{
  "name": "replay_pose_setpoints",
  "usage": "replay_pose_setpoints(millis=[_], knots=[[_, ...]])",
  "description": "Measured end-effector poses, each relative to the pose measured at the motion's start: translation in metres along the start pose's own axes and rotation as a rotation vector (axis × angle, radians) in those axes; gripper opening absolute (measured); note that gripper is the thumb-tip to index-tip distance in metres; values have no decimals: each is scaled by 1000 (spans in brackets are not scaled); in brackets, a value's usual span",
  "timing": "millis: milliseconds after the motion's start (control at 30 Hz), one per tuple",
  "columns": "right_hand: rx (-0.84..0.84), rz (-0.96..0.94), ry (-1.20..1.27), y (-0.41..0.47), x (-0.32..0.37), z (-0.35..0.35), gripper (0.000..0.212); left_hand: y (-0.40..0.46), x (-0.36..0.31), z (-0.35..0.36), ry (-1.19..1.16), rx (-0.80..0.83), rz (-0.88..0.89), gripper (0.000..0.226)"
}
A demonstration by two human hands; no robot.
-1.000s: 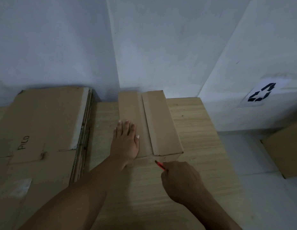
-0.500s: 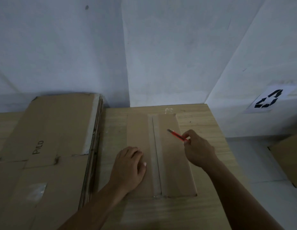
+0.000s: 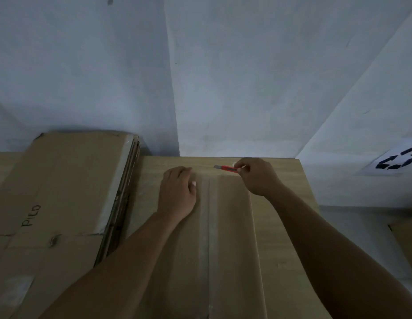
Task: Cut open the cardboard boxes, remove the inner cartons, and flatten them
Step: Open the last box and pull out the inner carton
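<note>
- Wall [image 3: 246,77]: pale and grey-white, seen behind the desk, with an inner corner seam running down to the desk's far edge.
- Desk [image 3: 285,226]: light wood grain, set against the wall; all the cardboard is carried on it.
- Stack of flattened cardboard [image 3: 62,192]: laid on the left part of the desk, several sheets deep, their edges shown along its right side. The letters "PILO" are printed on the top sheet.
- Box [image 3: 232,238]: brown cardboard, laid flat on the desk just right of the stack, running from the near edge of the view to near the far edge of the desk. A taped seam [image 3: 209,226] is seen along its middle.
- Second brown box [image 3: 407,245]: partly seen at the right edge, apart from the desk.
- Recycling sign [image 3: 398,161]: white sheet with black arrows, fixed to the right-hand wall.
- Left hand [image 3: 177,194]: laid palm down on the box left of the seam, near its far end, fingers curled over the far edge.
- Right hand [image 3: 257,176]: held over the far right corner of the box, fingers closed round the handle of a knife.
- Knife [image 3: 225,168]: red utility type, blade pointed left, held just beyond the far end of the seam. Contact with the cardboard cannot be told.
</note>
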State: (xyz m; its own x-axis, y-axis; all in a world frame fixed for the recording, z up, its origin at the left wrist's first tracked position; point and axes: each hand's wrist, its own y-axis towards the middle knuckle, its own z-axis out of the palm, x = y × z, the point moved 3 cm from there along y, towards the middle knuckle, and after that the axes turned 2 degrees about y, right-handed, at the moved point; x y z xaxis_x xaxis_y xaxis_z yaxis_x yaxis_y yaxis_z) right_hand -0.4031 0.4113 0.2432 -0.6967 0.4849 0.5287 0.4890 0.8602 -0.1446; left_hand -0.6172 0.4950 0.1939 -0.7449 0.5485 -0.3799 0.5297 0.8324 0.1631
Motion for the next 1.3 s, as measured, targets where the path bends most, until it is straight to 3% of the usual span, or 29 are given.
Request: replay_pose_setpoints(millis=[533,800,1000,1300], knots=[[532,-191,179,91,-10,42,25,24,12,27,-123,-55,-179,13],[627,-108,255,102,-9,44,28,22,12,30,-137,-70,-143,12],[677,-196,198,102,-4,44,25,22,18,27,-177,-74,-178,13],[703,-298,53,92,-13,31,26,10,18,28,-72,-28,-78,17]])
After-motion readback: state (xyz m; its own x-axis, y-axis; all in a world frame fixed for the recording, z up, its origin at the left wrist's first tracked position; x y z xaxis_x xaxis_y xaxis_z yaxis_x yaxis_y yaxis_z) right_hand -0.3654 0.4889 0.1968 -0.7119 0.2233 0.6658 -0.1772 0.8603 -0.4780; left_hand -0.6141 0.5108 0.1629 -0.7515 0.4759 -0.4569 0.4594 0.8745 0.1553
